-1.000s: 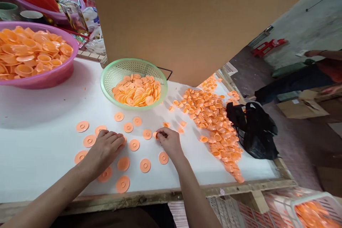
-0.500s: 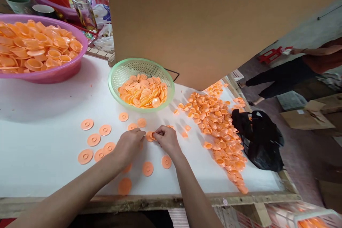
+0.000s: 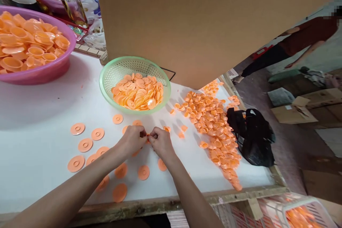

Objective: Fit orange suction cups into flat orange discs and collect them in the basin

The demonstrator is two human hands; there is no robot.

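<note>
My left hand [image 3: 135, 138] and my right hand [image 3: 161, 142] meet over the white tabletop, fingertips pinched close together. Between them shows a sliver of a small orange plastic piece [image 3: 148, 137]; the fingers hide most of it, so its exact shape is unclear. Around both hands lie several flat orange plastic discs [image 3: 85, 145], many with a raised ring in the centre. A green colander [image 3: 107, 74] beyond the hands holds a heap of such discs. To the right spreads a large pile of small orange cup-shaped pieces [image 3: 216, 128], a few lying loose nearer my right hand.
A pink basin [image 3: 60, 67] full of larger orange cup-like pieces stands at the left. Behind the colander rises a big cardboard box [image 3: 187, 25]. A black bag [image 3: 253, 139] lies at the table's right edge. Farther right, a person [image 3: 301, 39] stands near cartons [image 3: 296, 112].
My hands have drawn together, and the disc and small ring-like piece seen between them are now mostly covered by the fingers. The view has shifted slightly; the person at right has changed position.
</note>
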